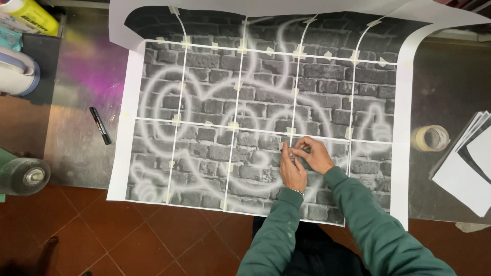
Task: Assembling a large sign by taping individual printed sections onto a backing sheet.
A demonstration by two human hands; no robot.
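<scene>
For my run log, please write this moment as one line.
left hand: on poster seam | right hand: fingers pinched beside it | poster: taped brick-wall sheets | marker: left | tape roll: right

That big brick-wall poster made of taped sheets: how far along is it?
Mostly joined: the poster sheets already lie in a grid, with tape pieces across most seams. In hand: the left hand and right hand meet at a lower seam, pinching something too small to identify. Few seams look bare; the tape roll sits at the right.
</scene>
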